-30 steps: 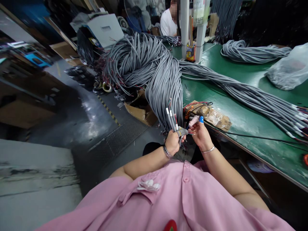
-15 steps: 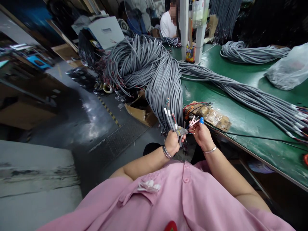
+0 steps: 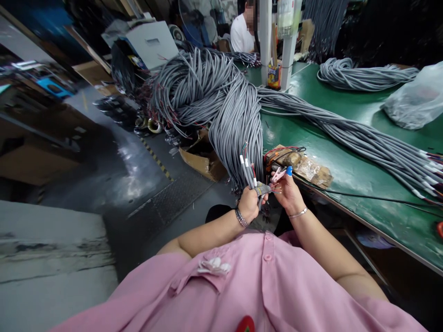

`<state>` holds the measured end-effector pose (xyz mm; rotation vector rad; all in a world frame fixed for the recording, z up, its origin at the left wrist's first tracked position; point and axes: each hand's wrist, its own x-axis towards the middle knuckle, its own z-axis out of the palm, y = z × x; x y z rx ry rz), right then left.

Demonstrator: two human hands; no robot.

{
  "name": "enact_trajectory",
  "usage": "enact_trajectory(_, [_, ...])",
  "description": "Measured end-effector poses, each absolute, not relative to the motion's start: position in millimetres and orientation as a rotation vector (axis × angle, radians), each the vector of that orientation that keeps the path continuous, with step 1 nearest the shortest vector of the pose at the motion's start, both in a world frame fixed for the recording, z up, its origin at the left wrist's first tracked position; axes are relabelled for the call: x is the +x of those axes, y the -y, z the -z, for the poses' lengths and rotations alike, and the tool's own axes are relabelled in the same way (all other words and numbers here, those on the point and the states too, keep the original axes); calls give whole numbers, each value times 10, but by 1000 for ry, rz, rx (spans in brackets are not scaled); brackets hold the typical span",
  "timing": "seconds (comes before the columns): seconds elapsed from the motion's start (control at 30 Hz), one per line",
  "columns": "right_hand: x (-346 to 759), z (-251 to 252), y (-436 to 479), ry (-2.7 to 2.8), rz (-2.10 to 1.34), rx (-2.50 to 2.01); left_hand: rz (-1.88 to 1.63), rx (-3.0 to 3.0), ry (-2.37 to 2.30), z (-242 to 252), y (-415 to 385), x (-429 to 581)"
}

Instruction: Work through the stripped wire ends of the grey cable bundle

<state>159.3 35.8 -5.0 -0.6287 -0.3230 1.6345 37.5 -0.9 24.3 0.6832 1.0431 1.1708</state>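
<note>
My left hand (image 3: pixel 249 204) is closed around a few grey cables (image 3: pixel 248 174) with white-banded ends. Coloured wires stick up from those ends. A grey wrap with a yellow mark (image 3: pixel 262 189) covers the thumb area of this hand, and thin bare-tipped wires (image 3: pixel 276 189) fan out just past it. Close on the right, my right hand (image 3: pixel 286 192) pinches a small pale pink clip (image 3: pixel 278 175). A blue cover (image 3: pixel 289 171) sits on one of its fingertips. The clip is just above the fanned wires; whether it touches any cannot be made out.
A large heap of grey cables (image 3: pixel 194 87) hangs over the table's left end. More cables (image 3: pixel 346 129) run along the green table (image 3: pixel 311 101). A taped brown block (image 3: pixel 304 167) with red and black leads lies by the edge. An open carton (image 3: pixel 199 161) stands below; a person (image 3: pixel 242 34) sits behind.
My left hand and its cables have shifted slightly right. My right hand has come a little left and lower, and the pink clip, earlier spread in an X, now looks closed up.
</note>
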Motion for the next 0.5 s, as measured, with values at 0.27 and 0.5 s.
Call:
enact_trajectory(0.27, [1707, 31, -250, 406, -1709, -655, -1239, 691, -935, -268, 115, 289])
enact_trajectory(0.5, [1721, 16, -248, 448, -1625, -754, -1295, 671, -936, -256, 128, 302])
